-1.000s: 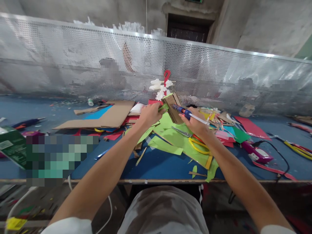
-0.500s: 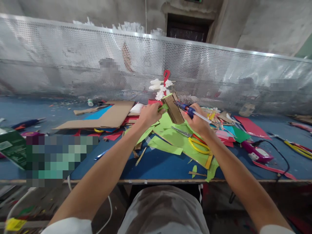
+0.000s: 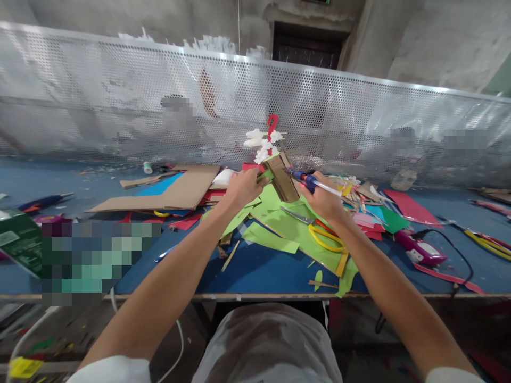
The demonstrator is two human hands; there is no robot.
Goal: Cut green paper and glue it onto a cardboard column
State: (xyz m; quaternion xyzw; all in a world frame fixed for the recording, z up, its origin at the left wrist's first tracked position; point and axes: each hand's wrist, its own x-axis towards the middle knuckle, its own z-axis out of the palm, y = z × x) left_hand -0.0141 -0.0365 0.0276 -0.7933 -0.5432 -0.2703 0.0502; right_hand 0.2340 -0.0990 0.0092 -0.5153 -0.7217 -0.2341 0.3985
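My left hand [image 3: 245, 186] is closed on a piece made of cardboard [image 3: 283, 180] with green paper along its edge, held tilted above the table. From its far end rise white flower-like shapes [image 3: 262, 143] and a red hooked strip [image 3: 272, 123]; whether they are fixed to it I cannot tell. My right hand [image 3: 322, 197] is wrapped round a blue glue gun [image 3: 301, 177] with a pale glue stick at its back. The gun's nozzle meets or nearly meets the cardboard's right side. Beneath lie green paper sheets [image 3: 275, 240] and yellow-handled scissors [image 3: 325, 238].
Brown cardboard [image 3: 187, 186] lies to the left, red paper [image 3: 415, 206] to the right. A purple box with a cord [image 3: 425, 250] and yellow-handled pliers [image 3: 489, 242] are at the right. A perforated metal screen [image 3: 139, 106] closes off the table's back. A green box [image 3: 18, 239] stands at left.
The cardboard piece and the glue gun have shifted very slightly to the left. Both hands keep their grip.
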